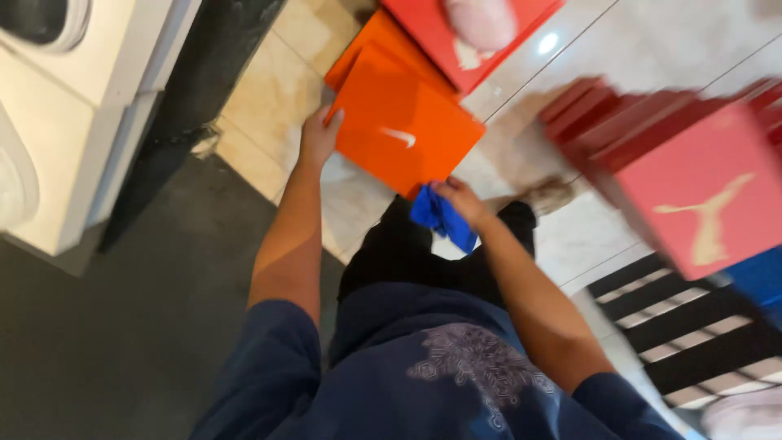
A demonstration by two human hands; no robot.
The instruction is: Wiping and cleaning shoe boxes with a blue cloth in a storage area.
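Right hand (458,198) clutches blue cloth (440,217); left hand (318,134) grips orange box (403,130) edge.

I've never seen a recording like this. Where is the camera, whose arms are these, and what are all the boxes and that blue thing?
There is no machine here: a person wears a camera on the head, so the one picture looks straight down over their dark blue shirt to their own arms and the floor. The left hand grips the edge of an orange box lid, holding it up. The right hand holds a bunched blue cloth against the lid's lower corner. Behind the lid lies another orange box and a red box with something pale pink on it, too blurred to identify. To the right stand more red boxes, smeared by camera motion, beside a black-and-white striped mat. A white appliance stands at the far left. The floor is pale tile.
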